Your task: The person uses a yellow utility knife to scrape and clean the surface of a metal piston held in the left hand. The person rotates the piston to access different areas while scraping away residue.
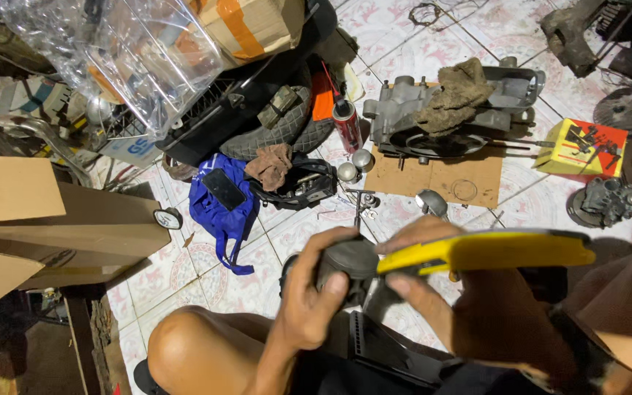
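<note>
Our left hand (309, 307) is curled around a dark, round metal part (349, 265), fingers wrapped over its near side and the thumb pressed against its rim, so the hand is closed in a firm grasp rather than spread. Our right hand (469, 307) is closed too: it grips a yellow-handled tool (488, 252) whose flat yellow body runs out to the right, while its near end meets the dark part just beside the left thumb. We cannot tell what kind of tip the tool has, since the fingers and the part hide it. Both hands work above our lap, with a bare knee (192, 347) below and to the left of the dark part.

Taking the dark part as our landmark, the tiled floor (206, 278) spreads beyond it. Just past it stands a small T-shaped tool (360, 205) with two shiny metal cups (355, 167) a little farther on. Farther still lies a grey engine casing (418, 117) on a sheet of cardboard (440, 179), with a dirty rag (455, 95) draped over it. A red spray can (346, 124) stands left of the casing. Up and to the left of the dark part lies a blue bag (221, 216) with a black phone (224, 189) on it. Well to the right sits a yellow box (579, 150).
</note>
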